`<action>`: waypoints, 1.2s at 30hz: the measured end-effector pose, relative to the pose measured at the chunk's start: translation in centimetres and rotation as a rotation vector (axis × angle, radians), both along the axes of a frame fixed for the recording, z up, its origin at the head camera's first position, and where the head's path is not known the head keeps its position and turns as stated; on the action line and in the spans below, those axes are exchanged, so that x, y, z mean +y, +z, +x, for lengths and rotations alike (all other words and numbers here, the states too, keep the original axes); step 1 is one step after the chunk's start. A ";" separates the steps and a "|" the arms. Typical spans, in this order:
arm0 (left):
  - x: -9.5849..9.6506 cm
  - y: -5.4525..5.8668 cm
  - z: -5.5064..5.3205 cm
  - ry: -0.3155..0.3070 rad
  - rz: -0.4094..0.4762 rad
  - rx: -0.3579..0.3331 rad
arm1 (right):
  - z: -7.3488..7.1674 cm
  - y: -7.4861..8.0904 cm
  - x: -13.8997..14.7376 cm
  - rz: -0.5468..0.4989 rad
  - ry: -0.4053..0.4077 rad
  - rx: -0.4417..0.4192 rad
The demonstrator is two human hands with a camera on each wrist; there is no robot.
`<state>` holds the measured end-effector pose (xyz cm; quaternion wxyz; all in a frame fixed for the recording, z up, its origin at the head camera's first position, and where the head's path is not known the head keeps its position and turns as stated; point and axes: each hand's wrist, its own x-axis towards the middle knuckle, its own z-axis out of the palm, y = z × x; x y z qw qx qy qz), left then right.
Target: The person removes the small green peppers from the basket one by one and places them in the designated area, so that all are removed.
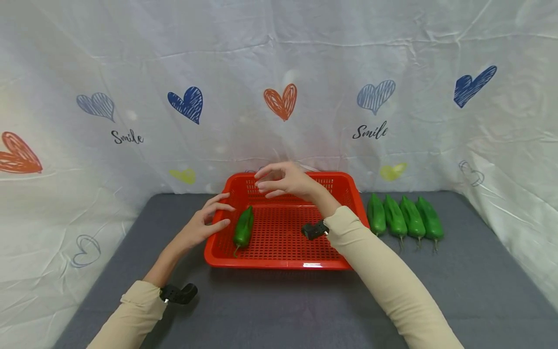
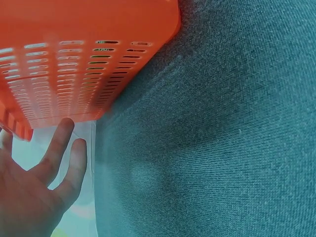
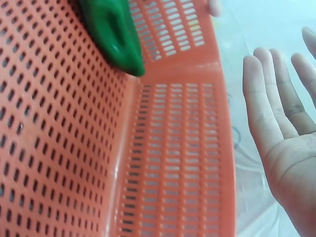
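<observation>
A red plastic basket (image 1: 279, 264) with slotted walls stands on the grey table. One green pepper (image 1: 243, 228) lies inside it near the left wall, its stem toward the front. My left hand (image 1: 205, 223) is at the basket's left rim, fingers spread and relaxed; in the left wrist view its fingers (image 2: 61, 140) show beside the basket's outer wall. Over the back part of the basket hovers my right hand (image 1: 287, 182), fingers loosely bent with nothing between them. The right wrist view shows that hand's straight fingers (image 3: 269, 98) and the pepper (image 3: 113, 37) on the basket floor.
Several green peppers (image 1: 405, 218) lie in a row on the table (image 1: 279, 310), just right of the basket, stems toward the front. Behind the table hangs a white cloth (image 1: 235, 131) printed with hearts.
</observation>
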<state>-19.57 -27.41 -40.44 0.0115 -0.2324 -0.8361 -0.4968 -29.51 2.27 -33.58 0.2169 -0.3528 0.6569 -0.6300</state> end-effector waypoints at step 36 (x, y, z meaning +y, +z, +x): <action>-0.1 -0.1 -0.1 -0.007 0.011 0.002 | -0.9 -6.4 -3.7 0.182 -0.035 -0.242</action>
